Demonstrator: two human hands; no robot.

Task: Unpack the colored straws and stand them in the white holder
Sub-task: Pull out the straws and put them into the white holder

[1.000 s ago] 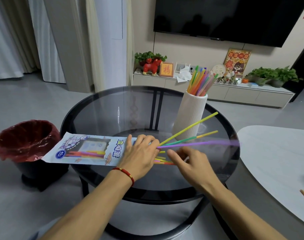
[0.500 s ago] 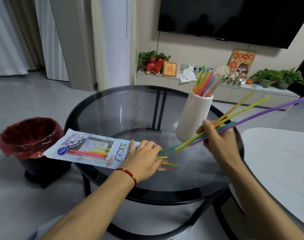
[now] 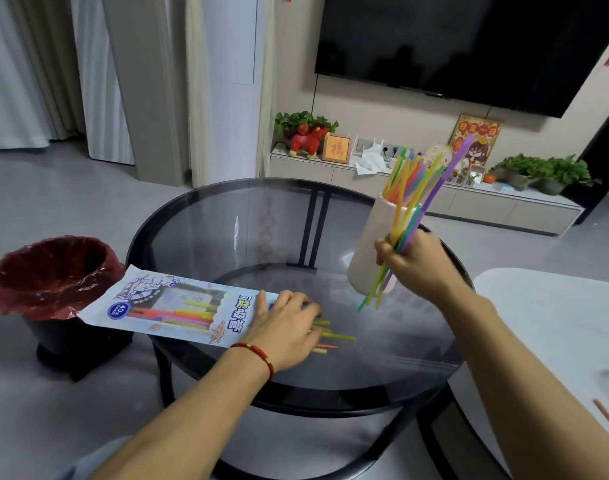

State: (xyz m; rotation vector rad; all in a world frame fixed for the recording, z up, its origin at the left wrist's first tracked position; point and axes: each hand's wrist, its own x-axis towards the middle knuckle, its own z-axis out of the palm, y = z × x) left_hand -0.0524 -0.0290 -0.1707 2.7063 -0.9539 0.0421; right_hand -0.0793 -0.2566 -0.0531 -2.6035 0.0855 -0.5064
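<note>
The white ribbed holder (image 3: 369, 247) stands on the round glass table (image 3: 261, 223) with several colored straws upright in it. My right hand (image 3: 417, 261) grips a bunch of colored straws (image 3: 422, 206), held nearly upright just in front of the holder. The straw package (image 3: 164, 308) lies flat at the table's left, overhanging the edge. My left hand (image 3: 285, 327) presses down on its open end. A few loose straws (image 3: 331, 339) stick out from under that hand.
A bin with a red liner (image 3: 50, 271) stands on the floor left of the table. A white table (image 3: 556, 334) is at the right. A TV console (image 3: 417, 192) with plants and ornaments runs along the far wall.
My right hand pulled a bunch of straws out of the package, lifted it to the right and tipped it upright beside the holder. The left hand stayed on the package.
</note>
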